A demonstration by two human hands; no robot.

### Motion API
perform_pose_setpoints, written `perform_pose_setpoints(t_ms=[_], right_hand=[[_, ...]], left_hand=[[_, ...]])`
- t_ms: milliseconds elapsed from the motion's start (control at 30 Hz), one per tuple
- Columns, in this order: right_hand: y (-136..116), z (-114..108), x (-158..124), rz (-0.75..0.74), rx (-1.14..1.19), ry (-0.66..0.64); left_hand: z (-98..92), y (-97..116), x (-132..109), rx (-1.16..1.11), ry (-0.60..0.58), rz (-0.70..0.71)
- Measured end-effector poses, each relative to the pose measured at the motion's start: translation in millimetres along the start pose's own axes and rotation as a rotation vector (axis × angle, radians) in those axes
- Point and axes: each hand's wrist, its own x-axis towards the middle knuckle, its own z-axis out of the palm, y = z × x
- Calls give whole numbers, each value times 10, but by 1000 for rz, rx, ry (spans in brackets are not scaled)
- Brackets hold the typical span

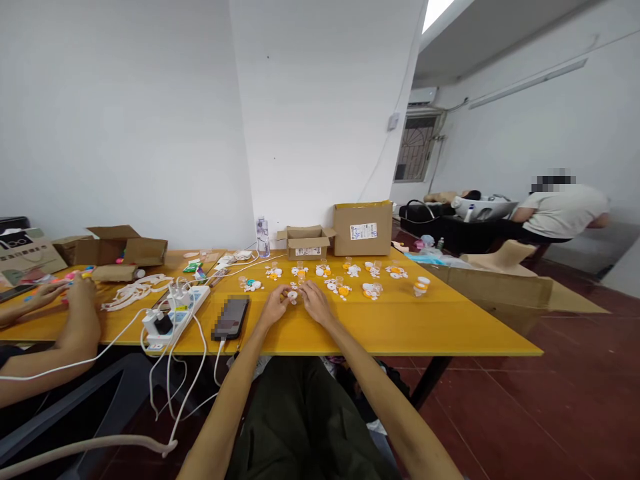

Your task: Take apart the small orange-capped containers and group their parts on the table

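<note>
My left hand [276, 305] is closed, its thumb and fingers pinching a small round white part [293, 295] above the table. Just to its right, my right hand [316, 301] has its fingers bent down over small pieces, and what they grip is hidden. Around both hands lie groups of little white and orange parts, such as the pile [343, 291] to the right and the pile [274, 273] at the back left. A clear cup [301, 274] stands behind my fingers. White and orange stacked pieces [421, 287] stand farther right.
An open carton [306, 243] and a taller box [363, 230] stand at the back, beside a water bottle [263, 237]. To my left are a phone [231, 318] and a power strip [180, 317] with loose cables. Another person's hands [80, 288] work at far left.
</note>
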Motion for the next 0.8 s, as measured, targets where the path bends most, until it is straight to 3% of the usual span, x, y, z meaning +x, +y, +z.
perform_pose_setpoints(t_ms=[133, 400, 633, 800], right_hand=[[4, 9, -12, -14, -27, -22], [-44, 57, -39, -135, -168, -213], [-35, 78, -25, -25, -193, -210], [-45, 42, -19, 53, -66, -178]], left_hand=[[-24, -35, 3, 101, 77, 19], [-23, -185, -20, 383, -31, 68], [-10, -115, -15, 480, -78, 142], [1, 21, -51, 536, -96, 180]])
